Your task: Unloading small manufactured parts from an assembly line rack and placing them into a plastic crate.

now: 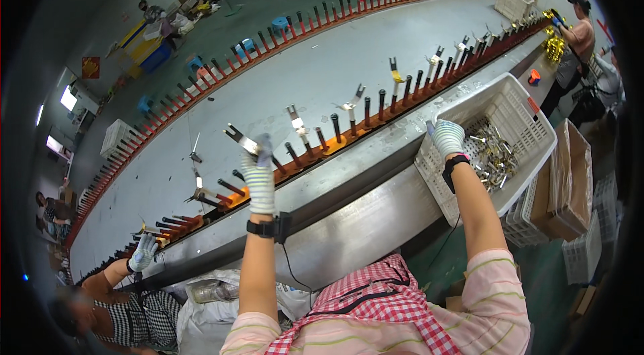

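A forked metal piece [244,142] is pinched in the gloved left hand [259,182] by the table's [295,80] near edge, which is lined with upright pegs [367,111]. Whether anything is gripped by the right hand [447,138], at the far left corner of the white basket [530,128], cannot be told. Inside, metal parts [493,159] are heaped. Farther left, a co-worker's hand [142,253] is seen.

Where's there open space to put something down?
Widest is the grey tabletop, mostly bare between the near peg row and the far peg row. The metal surface between the left forearm and white basket looks free too. Crowded: the near peg row by the left hand, the basket's metal pieces.
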{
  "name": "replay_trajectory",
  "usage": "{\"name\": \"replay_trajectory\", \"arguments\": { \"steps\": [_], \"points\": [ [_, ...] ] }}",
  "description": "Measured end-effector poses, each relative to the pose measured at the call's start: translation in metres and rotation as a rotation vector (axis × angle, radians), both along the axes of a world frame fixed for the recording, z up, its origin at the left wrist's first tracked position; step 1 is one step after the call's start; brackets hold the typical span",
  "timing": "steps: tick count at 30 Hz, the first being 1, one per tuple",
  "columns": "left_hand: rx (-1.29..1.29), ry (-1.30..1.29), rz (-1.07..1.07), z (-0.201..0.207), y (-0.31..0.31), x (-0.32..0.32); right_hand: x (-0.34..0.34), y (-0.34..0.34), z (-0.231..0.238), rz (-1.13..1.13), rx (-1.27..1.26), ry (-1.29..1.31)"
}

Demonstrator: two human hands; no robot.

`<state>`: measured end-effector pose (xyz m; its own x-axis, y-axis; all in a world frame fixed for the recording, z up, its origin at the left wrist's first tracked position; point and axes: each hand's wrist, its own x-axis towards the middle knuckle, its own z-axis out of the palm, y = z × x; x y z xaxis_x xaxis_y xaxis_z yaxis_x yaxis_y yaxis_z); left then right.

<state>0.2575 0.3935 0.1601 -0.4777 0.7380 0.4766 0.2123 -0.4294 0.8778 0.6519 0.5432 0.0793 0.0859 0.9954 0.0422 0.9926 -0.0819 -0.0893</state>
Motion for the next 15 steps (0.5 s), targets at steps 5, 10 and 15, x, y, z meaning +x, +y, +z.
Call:
{"name": "replay_trajectory", "arguments": {
  "steps": [5, 10, 15],
  "points": [
    [-0.094, -0.205, -0.407, -0.052, 0.034, 0.095, 0.013, 0.023, 0.005, 0.04, 0.025, 0.023],
    [-0.022, -1.104, -0.279, -0.06, 0.091, 0.159, 0.038, 0.038, 0.009, 0.033, 0.014, 0.048],
    [-0.222, -0.019, 0.139, -0.108, 0.146, 0.134, 0.056, 0.061, 0.01, 0.042, -0.001, 0.067]
  ]
}}
